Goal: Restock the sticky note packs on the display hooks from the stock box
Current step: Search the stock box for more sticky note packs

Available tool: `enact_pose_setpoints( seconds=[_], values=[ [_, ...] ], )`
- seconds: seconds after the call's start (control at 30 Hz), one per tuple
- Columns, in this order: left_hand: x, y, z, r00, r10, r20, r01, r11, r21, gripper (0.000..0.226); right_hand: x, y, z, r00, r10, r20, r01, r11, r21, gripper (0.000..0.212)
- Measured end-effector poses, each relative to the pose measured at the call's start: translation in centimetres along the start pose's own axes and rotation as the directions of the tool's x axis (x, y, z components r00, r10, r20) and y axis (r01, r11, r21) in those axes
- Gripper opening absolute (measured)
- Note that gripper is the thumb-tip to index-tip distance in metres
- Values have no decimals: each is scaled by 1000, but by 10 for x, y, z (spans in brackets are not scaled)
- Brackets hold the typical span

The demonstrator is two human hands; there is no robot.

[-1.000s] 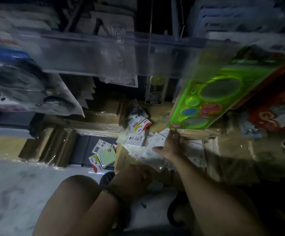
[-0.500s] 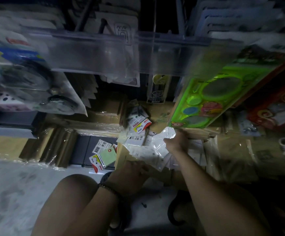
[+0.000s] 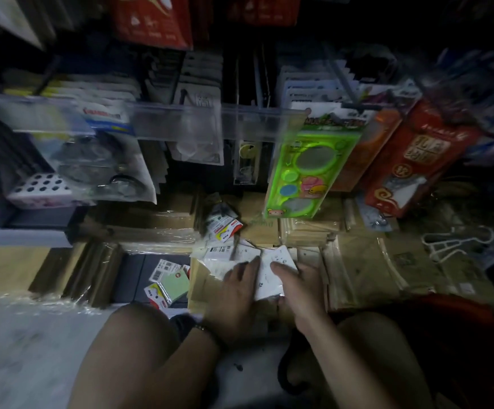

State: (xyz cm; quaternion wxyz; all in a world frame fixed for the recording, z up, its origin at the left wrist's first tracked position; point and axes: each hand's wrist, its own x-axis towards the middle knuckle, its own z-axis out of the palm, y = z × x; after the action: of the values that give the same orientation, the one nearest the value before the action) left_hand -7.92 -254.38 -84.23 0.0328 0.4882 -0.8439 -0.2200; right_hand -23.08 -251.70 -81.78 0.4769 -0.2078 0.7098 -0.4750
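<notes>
I crouch in dim light before the cardboard stock box (image 3: 200, 286) on the floor. Both hands meet on a white sticky note pack (image 3: 270, 276) held just above the box. My left hand (image 3: 235, 293) grips its left edge, fingers pointing away from me. On the right side my right hand (image 3: 298, 286) grips it, fingers on top and thumb below. More packs (image 3: 223, 230) stick up at the back of the box. A green pack (image 3: 172, 283) lies on the floor to the left. Display hooks (image 3: 344, 79) with hanging goods run above.
A clear shelf rail (image 3: 180, 119) crosses in front of the hooks. A green toy card (image 3: 304, 172) and red packets (image 3: 410, 160) hang at the right. Wrapped brown paper stacks (image 3: 366, 270) flank the box. A white hanger (image 3: 452, 243) lies far right. My knees frame the floor.
My left hand came up from the box's near edge and joined the right hand on the white pack. The right hand drew the pack nearer to me. My head tilted upward.
</notes>
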Motion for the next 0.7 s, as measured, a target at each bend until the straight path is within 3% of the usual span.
enact_pose_setpoints(
  seconds=[0.07, 0.13, 0.17, 0.2, 0.23, 0.3, 0.4, 0.5, 0.6, 0.7],
  values=[
    [-9, 5, -13, 998, 56, -38, -64, 971, -232, 71, -16, -6, -3, 996, 16, 83, -26, 993, 115, 28],
    [-16, 4, -17, 994, -57, -97, 1, 867, -498, 41, -30, -13, -7, 987, -47, 154, 27, 991, 132, 37],
    [-21, 6, -20, 986, -152, -67, 72, 756, -651, 21, -37, -15, -10, 978, -113, 175, 96, 990, 103, 39],
    [-26, 8, -26, 976, -218, 19, 149, 595, -790, 21, -45, -16, -14, 967, -182, 177, 178, 983, 41, 40],
    [-31, 10, -32, 958, -253, 136, 232, 400, -887, 30, -51, -16, -18, 948, -265, 178, 278, 959, -52, 41],
    [-42, 18, -53, 947, -198, 254, 296, 222, -929, 50, -67, -17, -27, 892, -399, 210, 443, 864, -238, 53],
    [-60, 30, -84, 949, -130, 286, 301, 121, -946, 48, -91, -25, -37, 832, -504, 231, 552, 787, -275, 76],
    [-75, 47, -116, 968, -51, 244, 249, 170, -953, 47, -113, -47, -45, 825, -532, 192, 564, 797, -215, 81],
    [-82, 58, -150, 977, 3, 214, 212, 131, -969, 47, -131, -78, -55, 801, -584, 129, 598, 788, -144, 80],
    [-87, 71, -185, 996, -13, 92, 93, 202, -975, 58, -150, -113, -65, 771, -632, 79, 637, 767, -79, 76]
  ],
)
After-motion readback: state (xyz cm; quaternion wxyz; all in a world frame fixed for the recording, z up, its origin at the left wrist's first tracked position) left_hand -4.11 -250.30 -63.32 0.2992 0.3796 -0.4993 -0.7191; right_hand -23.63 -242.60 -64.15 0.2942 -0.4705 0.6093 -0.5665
